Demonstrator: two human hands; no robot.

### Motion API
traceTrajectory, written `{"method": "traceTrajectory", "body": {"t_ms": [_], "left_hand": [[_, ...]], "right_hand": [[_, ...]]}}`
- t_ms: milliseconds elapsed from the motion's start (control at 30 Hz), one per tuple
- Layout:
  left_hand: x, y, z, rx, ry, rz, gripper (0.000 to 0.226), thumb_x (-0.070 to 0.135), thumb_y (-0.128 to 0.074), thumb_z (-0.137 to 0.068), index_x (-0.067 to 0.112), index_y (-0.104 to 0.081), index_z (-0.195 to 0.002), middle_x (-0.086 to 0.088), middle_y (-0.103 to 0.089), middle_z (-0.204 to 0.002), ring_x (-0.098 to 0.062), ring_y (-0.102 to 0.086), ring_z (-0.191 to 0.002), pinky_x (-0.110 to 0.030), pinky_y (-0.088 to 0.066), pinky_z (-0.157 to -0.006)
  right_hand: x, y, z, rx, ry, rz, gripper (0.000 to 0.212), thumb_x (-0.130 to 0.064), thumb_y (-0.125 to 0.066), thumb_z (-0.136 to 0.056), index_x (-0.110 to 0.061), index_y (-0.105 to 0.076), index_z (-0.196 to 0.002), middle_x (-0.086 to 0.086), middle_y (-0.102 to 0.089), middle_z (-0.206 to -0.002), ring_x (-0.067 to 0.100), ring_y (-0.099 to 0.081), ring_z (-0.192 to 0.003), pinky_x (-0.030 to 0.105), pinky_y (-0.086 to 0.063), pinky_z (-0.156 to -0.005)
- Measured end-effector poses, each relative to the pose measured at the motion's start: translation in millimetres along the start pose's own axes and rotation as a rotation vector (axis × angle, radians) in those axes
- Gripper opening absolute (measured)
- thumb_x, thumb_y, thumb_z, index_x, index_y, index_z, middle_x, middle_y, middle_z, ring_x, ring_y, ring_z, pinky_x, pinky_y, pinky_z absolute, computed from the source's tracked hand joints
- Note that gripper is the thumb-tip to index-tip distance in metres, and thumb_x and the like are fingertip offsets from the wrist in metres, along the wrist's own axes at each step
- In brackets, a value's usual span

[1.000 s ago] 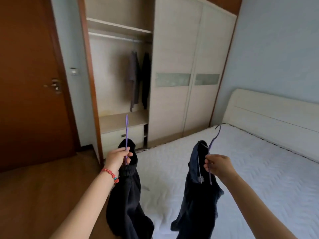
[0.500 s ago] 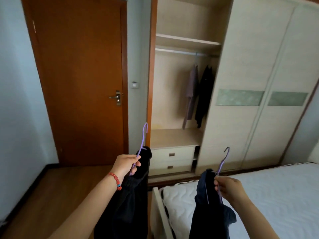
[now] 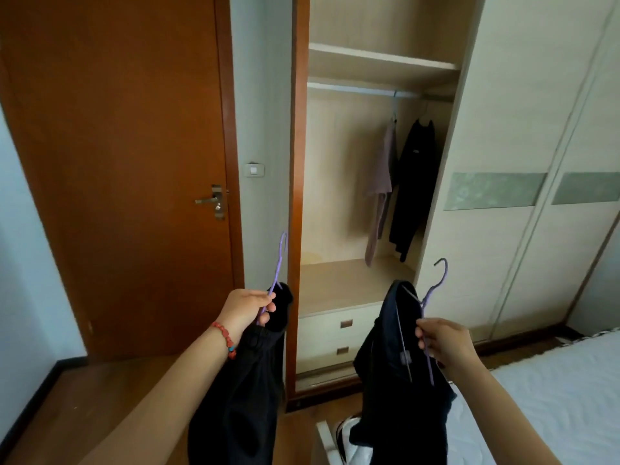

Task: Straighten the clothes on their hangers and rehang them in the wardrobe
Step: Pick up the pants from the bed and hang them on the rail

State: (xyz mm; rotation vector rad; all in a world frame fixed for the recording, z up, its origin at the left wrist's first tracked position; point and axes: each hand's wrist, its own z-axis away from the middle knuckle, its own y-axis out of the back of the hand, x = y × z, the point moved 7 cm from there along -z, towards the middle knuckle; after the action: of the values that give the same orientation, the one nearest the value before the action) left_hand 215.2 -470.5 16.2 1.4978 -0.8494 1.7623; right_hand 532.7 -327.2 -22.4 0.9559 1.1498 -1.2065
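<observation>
Above and ahead of both hands, the wardrobe rail (image 3: 369, 90) runs left to right across the open bay, well apart from either hanger. The left hand (image 3: 246, 308) pinches the neck of a purple hanger (image 3: 278, 266) whose hook stands nearly upright, a black garment (image 3: 248, 380) hanging straight down below the grip. The right hand (image 3: 443, 338) grips the wire of a second purple hanger (image 3: 436, 283), hook tilted up and to the right, a dark navy garment (image 3: 399, 364) draped below and to its left. Two garments, a mauve one (image 3: 380, 182) and a black one (image 3: 414, 182), already occupy the rail's right end. Judged from position, the left hand lies nearer the free stretch of rail, which sits up and to its right; either hook must be raised well above its present height.
</observation>
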Motion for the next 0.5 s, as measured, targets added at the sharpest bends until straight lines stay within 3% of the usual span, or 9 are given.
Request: {"method": "traceTrajectory", "body": {"t_ms": [100,300,500], "left_hand": [[12,-9,-55,-0.091,0.006,0.022,0.016,-0.004,-0.051,-0.088,0.0,-0.06,-0.075,0.001,-0.054,-0.034,-0.007,-0.037,-0.021,-0.01,-0.029,-0.03],[32,-45,-160,-0.276,0.012,0.005,0.017,-0.005,-0.051,-0.087,-0.002,-0.063,-0.075,-0.007,-0.056,-0.045,-0.009,-0.037,-0.023,-0.012,-0.028,-0.03],[37,-93,-246,-0.379,0.025,0.047,0.021,-0.005,-0.046,-0.089,-0.011,-0.059,-0.105,-0.006,-0.056,-0.049,-0.008,-0.036,-0.023,-0.013,-0.028,-0.029]], "right_hand": [[-13,-21,-35,0.071,0.035,0.008,0.018,-0.005,-0.056,-0.088,-0.002,-0.059,-0.07,0.007,-0.057,-0.053,0.013,-0.046,-0.036,0.019,-0.037,-0.036],[-31,-51,-93,0.192,0.013,-0.075,0.02,-0.002,-0.058,-0.086,0.002,-0.062,-0.067,0.005,-0.058,-0.045,0.012,-0.044,-0.031,0.018,-0.037,-0.035],[-46,-58,-145,0.275,0.004,-0.045,0.023,0.0,-0.057,-0.087,0.005,-0.063,-0.065,0.016,-0.057,-0.058,0.016,-0.045,-0.035,0.02,-0.038,-0.035]]}}
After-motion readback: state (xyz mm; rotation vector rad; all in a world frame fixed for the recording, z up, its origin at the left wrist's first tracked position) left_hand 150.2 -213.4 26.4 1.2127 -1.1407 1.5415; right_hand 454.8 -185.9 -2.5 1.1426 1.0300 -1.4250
